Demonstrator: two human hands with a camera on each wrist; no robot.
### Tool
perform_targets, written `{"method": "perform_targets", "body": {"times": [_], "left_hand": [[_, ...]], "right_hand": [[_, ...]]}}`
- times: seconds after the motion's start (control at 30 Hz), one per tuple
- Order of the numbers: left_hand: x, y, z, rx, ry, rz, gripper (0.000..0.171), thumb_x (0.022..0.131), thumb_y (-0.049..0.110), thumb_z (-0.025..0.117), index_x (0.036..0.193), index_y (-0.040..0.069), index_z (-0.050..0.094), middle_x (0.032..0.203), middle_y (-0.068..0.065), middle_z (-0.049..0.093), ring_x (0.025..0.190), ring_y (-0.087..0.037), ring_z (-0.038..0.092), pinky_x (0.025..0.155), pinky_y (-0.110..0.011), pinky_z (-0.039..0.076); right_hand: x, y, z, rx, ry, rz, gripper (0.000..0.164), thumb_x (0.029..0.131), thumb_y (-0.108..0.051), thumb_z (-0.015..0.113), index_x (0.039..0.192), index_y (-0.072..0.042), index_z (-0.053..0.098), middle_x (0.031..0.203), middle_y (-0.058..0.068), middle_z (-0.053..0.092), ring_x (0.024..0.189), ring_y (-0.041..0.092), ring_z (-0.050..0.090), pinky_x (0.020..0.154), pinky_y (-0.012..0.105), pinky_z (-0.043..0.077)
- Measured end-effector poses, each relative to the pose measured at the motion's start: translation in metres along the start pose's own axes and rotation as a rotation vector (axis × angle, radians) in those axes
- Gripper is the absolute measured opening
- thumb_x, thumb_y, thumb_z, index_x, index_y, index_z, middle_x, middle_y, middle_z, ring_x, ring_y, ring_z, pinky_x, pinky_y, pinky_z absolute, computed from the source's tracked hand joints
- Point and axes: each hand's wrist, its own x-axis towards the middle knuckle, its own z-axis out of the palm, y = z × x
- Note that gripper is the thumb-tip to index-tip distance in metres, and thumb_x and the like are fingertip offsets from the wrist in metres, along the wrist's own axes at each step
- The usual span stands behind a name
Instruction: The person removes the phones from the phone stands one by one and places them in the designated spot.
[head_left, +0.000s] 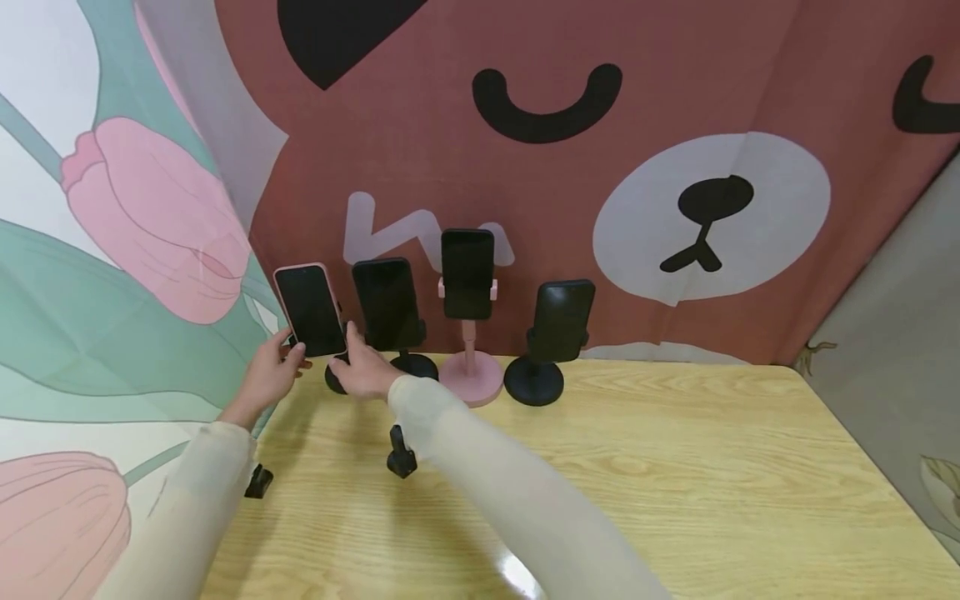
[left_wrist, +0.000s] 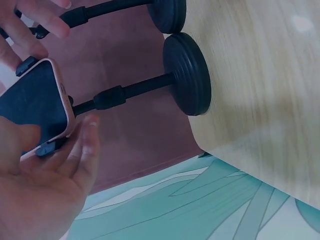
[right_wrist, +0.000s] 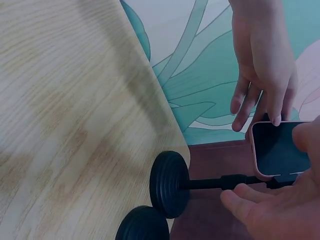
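A smartphone with a pink rim and dark screen [head_left: 310,312] stands tilted at the top of a black phone stand [left_wrist: 187,75] at the table's left end. My left hand [head_left: 270,373] grips its lower left corner, thumb in front and fingers behind, beside a clamp arm [left_wrist: 50,147]. From the right side, my right hand [head_left: 366,367] holds the phone's edge by the clamp; its thumb [right_wrist: 304,137] overlaps the phone, and its other fingers are spread near the pole [right_wrist: 205,184]. Part of the clamp is hidden behind the phone and hands.
To the right, a dark phone [head_left: 386,304] stands on a black stand, another phone [head_left: 467,275] on a pink stand [head_left: 472,379], and a third [head_left: 562,321] on a black stand [head_left: 534,382]. A printed curtain [head_left: 540,192] hangs behind the wood-grain table [head_left: 712,467].
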Motion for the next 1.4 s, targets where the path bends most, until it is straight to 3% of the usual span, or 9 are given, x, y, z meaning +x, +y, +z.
{"method": "perform_targets", "body": {"times": [0.1,0.23,0.33,0.53,0.73,0.93,1.07,1.17,1.4], "left_hand": [[0.003,0.002,0.002,-0.023,0.020,-0.018,0.056,0.111,0.019,0.033,0.156,-0.013,0.017,0.114,-0.039,0.066,0.087,-0.025,0.074,0.079,-0.035,0.063],[0.005,0.004,0.006,-0.112,0.071,-0.037,0.053,0.110,0.014,0.037,0.153,-0.015,0.023,0.112,-0.041,0.065,0.068,0.008,0.063,0.067,-0.013,0.057],[0.003,0.003,0.010,-0.186,0.126,-0.018,0.049,0.109,0.007,0.040,0.151,-0.016,0.028,0.112,-0.046,0.062,0.062,0.017,0.058,0.064,-0.008,0.055],[-0.004,-0.004,0.015,-0.245,0.192,0.040,0.045,0.107,0.002,0.043,0.147,-0.017,0.036,0.108,-0.048,0.062,0.061,0.017,0.061,0.064,-0.011,0.057],[-0.014,-0.007,0.017,-0.298,0.210,0.069,0.044,0.106,0.001,0.043,0.145,-0.019,0.037,0.109,-0.049,0.061,0.065,0.012,0.065,0.068,-0.014,0.059],[-0.032,-0.003,0.009,-0.248,0.226,0.085,0.047,0.108,0.007,0.043,0.148,-0.015,0.035,0.109,-0.045,0.062,0.066,0.016,0.063,0.066,-0.010,0.057],[-0.045,-0.002,0.002,-0.232,0.226,0.123,0.046,0.107,0.008,0.045,0.147,-0.013,0.039,0.092,-0.015,0.074,0.068,0.013,0.066,0.067,-0.011,0.058],[-0.053,-0.002,-0.001,-0.221,0.226,0.160,0.043,0.107,0.008,0.047,0.144,-0.013,0.045,0.084,0.013,0.070,0.070,0.010,0.068,0.067,-0.012,0.058],[-0.068,0.011,-0.002,-0.208,0.254,0.199,0.039,0.105,0.006,0.051,0.139,-0.012,0.053,0.080,0.029,0.063,0.068,0.010,0.068,0.066,-0.009,0.056]], "right_hand": [[0.000,0.001,-0.001,0.013,-0.011,-0.001,0.072,0.109,-0.036,0.042,0.164,-0.020,-0.002,0.172,-0.003,0.004,0.159,0.013,0.012,0.130,0.036,0.018],[-0.001,0.006,0.001,0.028,-0.001,-0.015,0.076,0.108,-0.033,0.047,0.164,-0.018,-0.001,0.172,-0.002,0.004,0.159,0.014,0.012,0.130,0.036,0.018],[-0.003,0.009,0.004,0.052,0.016,-0.022,0.078,0.107,-0.031,0.052,0.164,-0.016,0.000,0.172,0.000,0.006,0.157,0.016,0.022,0.129,0.034,0.023],[-0.006,0.011,0.011,0.143,0.068,-0.018,0.077,0.106,-0.029,0.055,0.164,-0.013,0.007,0.172,0.005,0.007,0.138,0.018,0.054,0.115,0.031,0.045],[-0.012,0.009,0.015,0.274,0.127,-0.017,0.067,0.107,-0.029,0.053,0.162,-0.012,0.020,0.167,0.007,0.029,0.138,0.016,0.054,0.112,0.035,0.048],[-0.018,0.002,0.019,0.379,0.214,-0.054,0.054,0.105,-0.023,0.055,0.155,-0.011,0.040,0.157,0.006,0.048,0.133,0.019,0.059,0.108,0.035,0.051],[-0.022,0.000,0.022,0.424,0.288,-0.082,0.043,0.102,-0.015,0.060,0.144,-0.007,0.056,0.133,0.007,0.069,0.115,0.018,0.071,0.102,0.032,0.055],[-0.026,-0.001,0.024,0.463,0.344,-0.093,0.037,0.100,-0.011,0.063,0.136,-0.006,0.064,0.114,0.009,0.077,0.100,0.019,0.076,0.096,0.030,0.059],[-0.037,-0.002,0.019,0.618,0.425,-0.146,0.022,0.091,-0.001,0.072,0.113,0.001,0.075,0.100,0.017,0.078,0.082,0.026,0.078,0.075,0.026,0.063]]}}
